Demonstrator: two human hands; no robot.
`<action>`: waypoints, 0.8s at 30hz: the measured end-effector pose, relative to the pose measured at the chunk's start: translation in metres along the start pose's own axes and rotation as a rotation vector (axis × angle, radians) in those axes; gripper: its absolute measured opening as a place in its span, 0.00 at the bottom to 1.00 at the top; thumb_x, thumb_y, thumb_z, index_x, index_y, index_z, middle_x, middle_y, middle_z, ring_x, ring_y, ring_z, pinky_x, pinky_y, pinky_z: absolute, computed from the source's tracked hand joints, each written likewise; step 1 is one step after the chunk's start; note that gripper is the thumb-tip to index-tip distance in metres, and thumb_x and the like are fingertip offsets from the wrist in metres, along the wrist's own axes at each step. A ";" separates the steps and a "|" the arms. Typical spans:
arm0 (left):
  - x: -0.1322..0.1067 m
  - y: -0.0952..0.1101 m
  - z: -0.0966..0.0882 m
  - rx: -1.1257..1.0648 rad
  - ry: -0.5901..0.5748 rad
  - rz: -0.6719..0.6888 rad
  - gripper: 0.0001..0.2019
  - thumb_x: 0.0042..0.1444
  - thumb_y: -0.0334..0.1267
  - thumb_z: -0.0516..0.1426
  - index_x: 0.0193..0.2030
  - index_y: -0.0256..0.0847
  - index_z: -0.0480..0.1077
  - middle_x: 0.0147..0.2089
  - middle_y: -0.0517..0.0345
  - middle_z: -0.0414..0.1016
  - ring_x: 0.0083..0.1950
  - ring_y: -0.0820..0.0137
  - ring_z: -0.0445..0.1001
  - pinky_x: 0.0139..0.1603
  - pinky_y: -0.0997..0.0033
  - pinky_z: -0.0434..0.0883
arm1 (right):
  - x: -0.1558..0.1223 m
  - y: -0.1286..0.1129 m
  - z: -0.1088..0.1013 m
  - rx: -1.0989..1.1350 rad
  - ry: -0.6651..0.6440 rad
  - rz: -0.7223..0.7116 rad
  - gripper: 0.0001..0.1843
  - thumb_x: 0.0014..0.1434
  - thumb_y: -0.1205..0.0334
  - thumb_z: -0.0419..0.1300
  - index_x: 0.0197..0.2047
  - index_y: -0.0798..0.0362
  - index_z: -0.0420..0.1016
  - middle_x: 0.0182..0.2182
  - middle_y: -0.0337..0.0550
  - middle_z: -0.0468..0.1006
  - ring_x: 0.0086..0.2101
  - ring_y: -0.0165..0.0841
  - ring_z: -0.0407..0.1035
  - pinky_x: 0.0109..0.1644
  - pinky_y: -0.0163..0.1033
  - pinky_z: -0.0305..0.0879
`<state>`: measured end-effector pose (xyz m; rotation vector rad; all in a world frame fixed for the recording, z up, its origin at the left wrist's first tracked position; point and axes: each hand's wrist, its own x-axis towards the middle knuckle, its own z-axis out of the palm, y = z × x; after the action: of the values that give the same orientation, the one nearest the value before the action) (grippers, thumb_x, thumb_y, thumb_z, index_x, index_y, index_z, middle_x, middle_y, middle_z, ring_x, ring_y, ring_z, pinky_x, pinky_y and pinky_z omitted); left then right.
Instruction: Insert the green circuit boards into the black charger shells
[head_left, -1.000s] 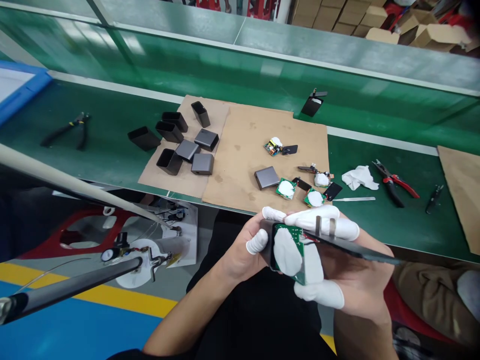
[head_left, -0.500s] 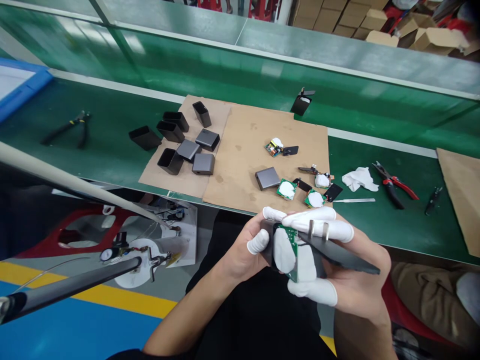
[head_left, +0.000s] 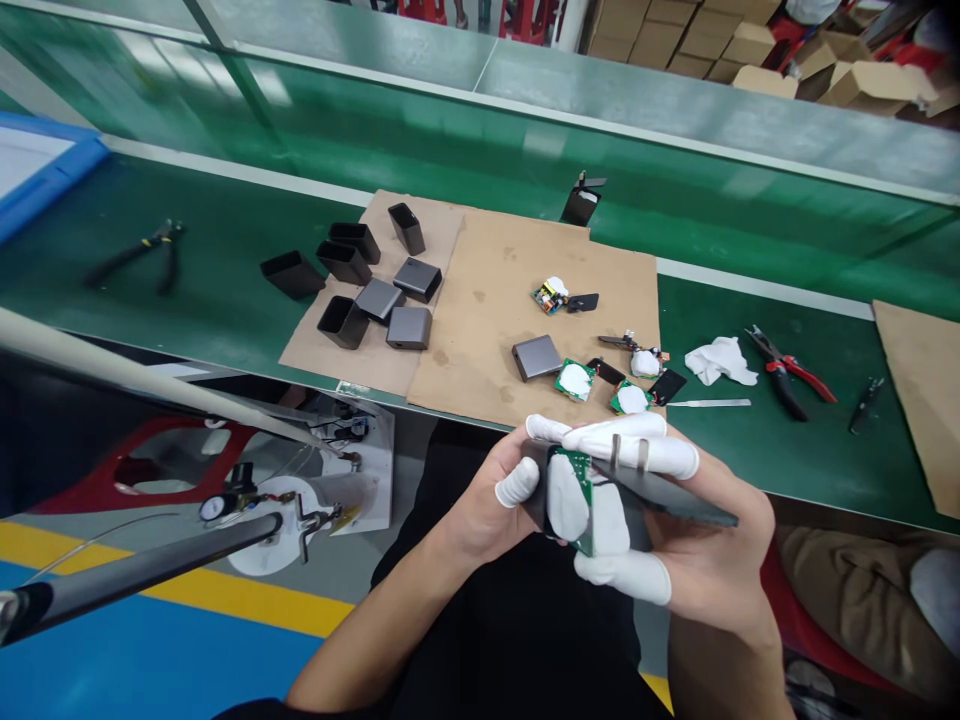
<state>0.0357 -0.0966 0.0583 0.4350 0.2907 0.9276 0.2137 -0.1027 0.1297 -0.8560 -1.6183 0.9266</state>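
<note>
Between my hands is an opened power adapter, its green circuit board (head_left: pixel 576 470) bearing white pads (head_left: pixel 568 497). My left hand (head_left: pixel 484 505), with white finger cots on the thumb and a fingertip, grips the dark casing (head_left: pixel 535 490) on the board's left side. My right hand (head_left: pixel 705 520) pinches the adapter's right side between cot-covered fingers and thumb. There a black plate (head_left: pixel 682 495) sticks out to the right, and two metal prongs (head_left: pixel 628 452) show by the fingers. The far side of the adapter is hidden.
Several grey adapter shells (head_left: pixel 409 328) lie on cardboard (head_left: pixel 480 330) at left. Circuit boards (head_left: pixel 575 380) and another shell (head_left: pixel 536 357) lie nearer. Rightward are a white cloth (head_left: pixel 720 360), a metal strip (head_left: pixel 709 403) and red-black pliers (head_left: pixel 791 370); black pliers (head_left: pixel 139 255) lie far left.
My right hand and the black plate have shifted slightly left, and the plate's outer end looks shorter. The dark piece against the green panel appears farther left. Both hands keep their hold.
</note>
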 end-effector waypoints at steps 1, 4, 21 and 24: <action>0.000 -0.001 -0.001 -0.004 0.000 0.004 0.28 0.59 0.61 0.70 0.55 0.43 0.74 0.51 0.50 0.81 0.32 0.70 0.81 0.28 0.72 0.78 | -0.001 0.001 0.000 0.002 0.001 -0.001 0.39 0.50 0.61 0.84 0.64 0.43 0.81 0.53 0.49 0.87 0.49 0.50 0.83 0.52 0.55 0.83; 0.000 -0.002 -0.003 -0.009 -0.004 0.000 0.28 0.60 0.61 0.70 0.55 0.43 0.73 0.53 0.49 0.82 0.31 0.70 0.81 0.29 0.72 0.78 | -0.003 0.001 -0.001 0.000 0.003 0.012 0.38 0.50 0.64 0.84 0.64 0.45 0.82 0.54 0.49 0.87 0.50 0.49 0.82 0.53 0.52 0.83; -0.002 0.000 0.000 -0.032 0.085 -0.057 0.29 0.55 0.61 0.74 0.53 0.44 0.75 0.41 0.56 0.78 0.29 0.72 0.77 0.28 0.74 0.78 | 0.005 -0.002 0.003 -0.094 -0.037 0.022 0.39 0.50 0.70 0.82 0.64 0.45 0.80 0.54 0.46 0.86 0.52 0.46 0.81 0.55 0.50 0.80; -0.001 -0.003 0.002 -0.065 0.100 -0.055 0.33 0.51 0.61 0.76 0.55 0.44 0.76 0.40 0.57 0.79 0.32 0.70 0.79 0.31 0.74 0.78 | 0.006 -0.002 0.005 -0.132 -0.056 0.027 0.38 0.52 0.70 0.80 0.64 0.45 0.80 0.57 0.48 0.84 0.58 0.49 0.77 0.61 0.54 0.77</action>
<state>0.0379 -0.0996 0.0585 0.3203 0.3608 0.9040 0.2071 -0.0991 0.1330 -0.9514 -1.7353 0.8765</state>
